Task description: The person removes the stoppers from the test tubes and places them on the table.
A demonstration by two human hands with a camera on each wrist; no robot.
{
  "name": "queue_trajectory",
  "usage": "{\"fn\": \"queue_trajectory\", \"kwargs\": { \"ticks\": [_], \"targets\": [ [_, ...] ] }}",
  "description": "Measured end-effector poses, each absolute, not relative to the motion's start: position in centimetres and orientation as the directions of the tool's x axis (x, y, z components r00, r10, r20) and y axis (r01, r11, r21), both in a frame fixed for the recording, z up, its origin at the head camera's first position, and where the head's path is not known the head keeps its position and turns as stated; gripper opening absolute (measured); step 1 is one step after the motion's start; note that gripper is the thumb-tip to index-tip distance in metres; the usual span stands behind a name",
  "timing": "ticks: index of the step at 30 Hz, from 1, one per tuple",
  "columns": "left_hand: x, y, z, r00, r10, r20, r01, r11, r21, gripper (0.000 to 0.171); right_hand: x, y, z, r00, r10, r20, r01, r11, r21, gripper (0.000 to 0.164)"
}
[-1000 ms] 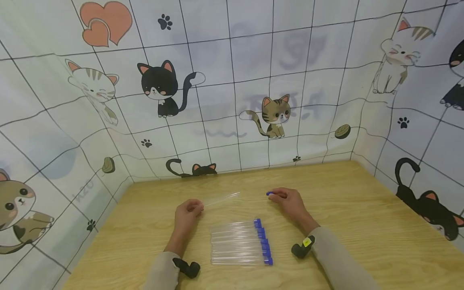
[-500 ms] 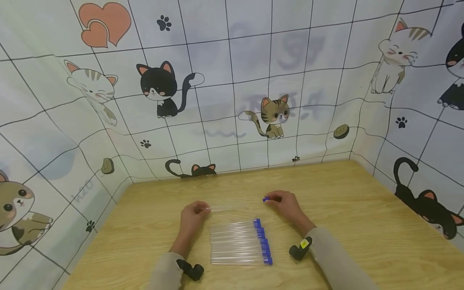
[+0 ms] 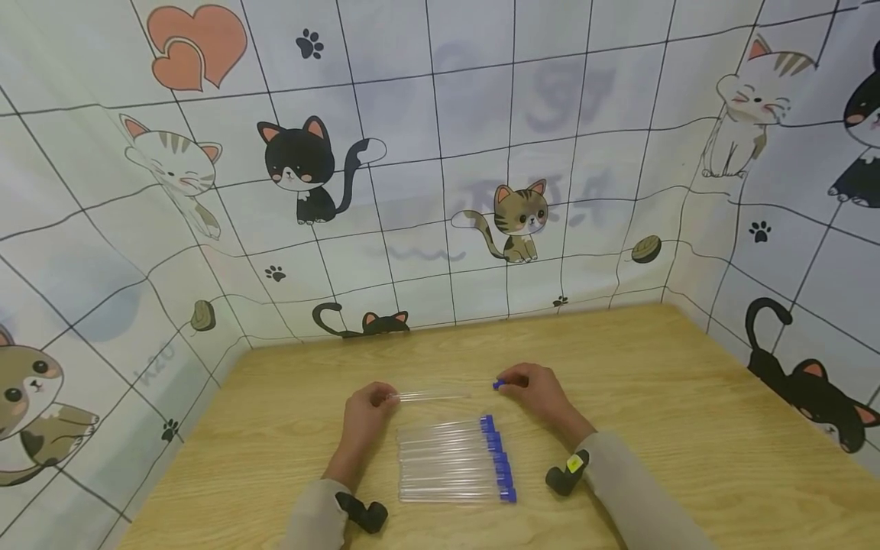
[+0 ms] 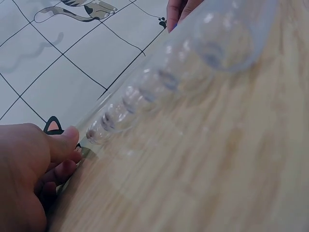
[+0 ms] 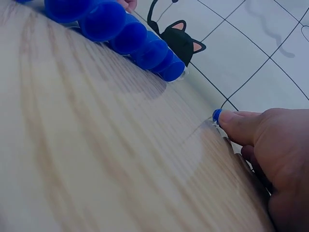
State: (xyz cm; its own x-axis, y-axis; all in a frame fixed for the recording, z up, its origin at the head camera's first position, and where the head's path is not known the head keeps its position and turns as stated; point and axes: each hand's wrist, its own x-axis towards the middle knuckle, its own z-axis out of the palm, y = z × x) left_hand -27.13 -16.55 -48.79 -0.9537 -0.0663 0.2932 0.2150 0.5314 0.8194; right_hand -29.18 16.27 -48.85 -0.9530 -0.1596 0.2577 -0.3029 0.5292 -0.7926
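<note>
In the head view my left hand (image 3: 369, 412) pinches one end of a clear test tube (image 3: 433, 396), which points right and lies low over the table. Across a short gap, my right hand (image 3: 539, 389) pinches a small blue cap (image 3: 498, 385) between thumb and fingers; the right wrist view shows this cap (image 5: 217, 115) at the thumb tip. Cap and tube are apart. Nearer to me lies a row of several clear test tubes (image 3: 447, 462) with blue caps (image 3: 504, 466) on their right ends. The left wrist view shows their rounded ends (image 4: 145, 94) close up.
The wooden table (image 3: 619, 367) reaches back to a white curtain (image 3: 412, 176) printed with cats and grid lines. Dark wrist cameras (image 3: 364, 513) sit on both wrists, close to either side of the tube row.
The left hand has moved slightly right and levelled the tube, which was slanted upward before. The right hand has come left and a little nearer with the cap, narrowing the gap.
</note>
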Motion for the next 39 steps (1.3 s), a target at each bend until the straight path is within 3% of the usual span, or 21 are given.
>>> {"fn": "queue_trajectory", "kwargs": {
  "ticks": [23, 39],
  "targets": [
    [-27.09, -16.06, -48.61, -0.951, -0.039, 0.306, 0.216, 0.623, 0.752, 0.007, -29.39, 16.23, -49.06, -0.939, -0.200, 0.280, -0.345, 0.543, -0.766, 0.017],
    [-27.23, -16.00, -48.74, -0.955, -0.060, 0.292, 0.198, 0.604, 0.772, 0.010, -29.29, 16.04, -48.88, -0.933, -0.206, 0.295, -0.360, 0.549, -0.754, 0.020]
  ]
}}
